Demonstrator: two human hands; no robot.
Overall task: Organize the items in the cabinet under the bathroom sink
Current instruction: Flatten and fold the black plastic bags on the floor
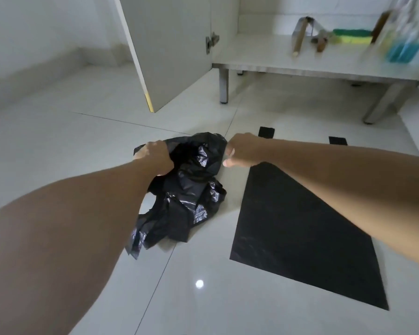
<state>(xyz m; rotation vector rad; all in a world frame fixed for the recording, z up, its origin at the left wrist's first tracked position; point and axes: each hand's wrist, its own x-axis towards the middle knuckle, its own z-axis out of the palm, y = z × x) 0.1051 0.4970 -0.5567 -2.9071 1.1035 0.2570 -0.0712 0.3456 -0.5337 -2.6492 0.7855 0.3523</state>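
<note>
A crumpled black plastic bag hangs just above the white tiled floor in the middle of the view. My left hand grips its top left edge. My right hand is closed on its top right edge, and the bag's mouth is stretched between the two hands. The open cabinet stands at the top right on metal legs. On its floor lie two wooden-handled tools, a green and yellow sponge and blurred bottles with blue liquid.
The cabinet door stands swung open at the top centre, left of the cabinet. A large black tile is set in the floor under my right arm, with two small black tiles behind it. A wall runs along the left.
</note>
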